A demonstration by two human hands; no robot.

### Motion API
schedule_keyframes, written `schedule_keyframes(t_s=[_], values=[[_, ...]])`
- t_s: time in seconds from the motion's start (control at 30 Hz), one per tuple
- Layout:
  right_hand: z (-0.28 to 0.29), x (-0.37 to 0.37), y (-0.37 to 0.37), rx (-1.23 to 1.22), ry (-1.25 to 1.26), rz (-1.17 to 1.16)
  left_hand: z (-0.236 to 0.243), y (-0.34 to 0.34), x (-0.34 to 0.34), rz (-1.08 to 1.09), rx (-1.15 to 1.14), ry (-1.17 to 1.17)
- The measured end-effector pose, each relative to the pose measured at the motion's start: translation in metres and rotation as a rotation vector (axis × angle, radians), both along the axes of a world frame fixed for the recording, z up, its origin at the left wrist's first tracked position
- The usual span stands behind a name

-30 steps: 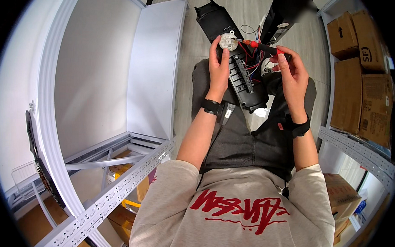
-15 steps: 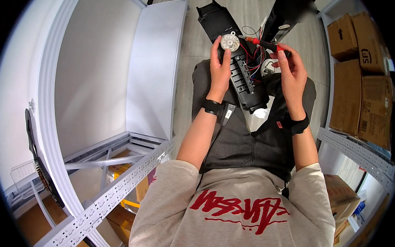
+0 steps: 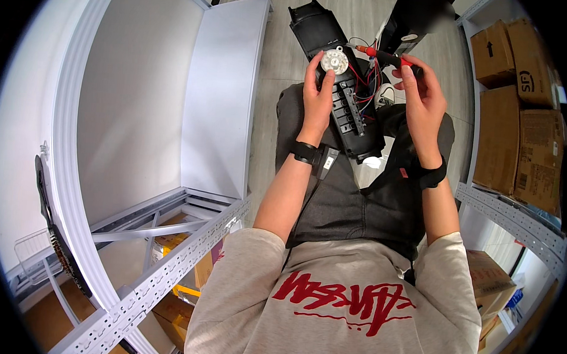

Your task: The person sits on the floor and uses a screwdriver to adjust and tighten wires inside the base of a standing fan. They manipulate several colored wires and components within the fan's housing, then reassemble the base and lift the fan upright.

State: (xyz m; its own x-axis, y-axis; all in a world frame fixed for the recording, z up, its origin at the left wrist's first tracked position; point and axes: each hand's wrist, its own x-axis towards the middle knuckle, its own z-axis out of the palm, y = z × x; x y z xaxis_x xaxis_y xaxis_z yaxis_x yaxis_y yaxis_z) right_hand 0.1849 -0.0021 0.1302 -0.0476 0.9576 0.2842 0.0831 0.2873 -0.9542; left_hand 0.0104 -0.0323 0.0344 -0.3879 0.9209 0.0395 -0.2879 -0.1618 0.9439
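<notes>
My left hand [image 3: 316, 97] pinches a round whitish disc-shaped part [image 3: 335, 61] with a small tab on its rim, thumb and fingers at its left edge. My right hand [image 3: 424, 91] grips the handle end of a red and black screwdriver [image 3: 385, 56]. Its tip points left, close beside the disc's upper right edge; whether they touch I cannot tell. Under both hands a long black plastic housing [image 3: 320, 30] lies slanted across my lap. A black ribbed block [image 3: 348, 107] sits in its nearer half, and red and white wires [image 3: 366, 86] run along its right side.
A black upright object [image 3: 410, 31] stands beyond the housing on the right. Cardboard boxes [image 3: 498, 122] fill the metal shelf at the right. A white perforated shelf frame [image 3: 161, 269] runs along my left. My shoe [image 3: 385, 95] shows beside the wires.
The disc has shifted slightly right in my left hand's pinch. My right hand and the screwdriver have moved a little up and right, and the housing's far end has shifted slightly right.
</notes>
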Motion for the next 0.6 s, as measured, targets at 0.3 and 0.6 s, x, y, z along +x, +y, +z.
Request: schedule_keyframes(t_s=[0.3, 0.6], values=[[0.002, -0.018, 0.016, 0.096, -0.247, 0.015, 0.002, 0.001, 0.003, 0.038, 0.017, 0.009], [0.001, -0.016, 0.010, 0.113, -0.195, 0.011, 0.004, 0.001, 0.005, 0.054, 0.028, 0.047]])
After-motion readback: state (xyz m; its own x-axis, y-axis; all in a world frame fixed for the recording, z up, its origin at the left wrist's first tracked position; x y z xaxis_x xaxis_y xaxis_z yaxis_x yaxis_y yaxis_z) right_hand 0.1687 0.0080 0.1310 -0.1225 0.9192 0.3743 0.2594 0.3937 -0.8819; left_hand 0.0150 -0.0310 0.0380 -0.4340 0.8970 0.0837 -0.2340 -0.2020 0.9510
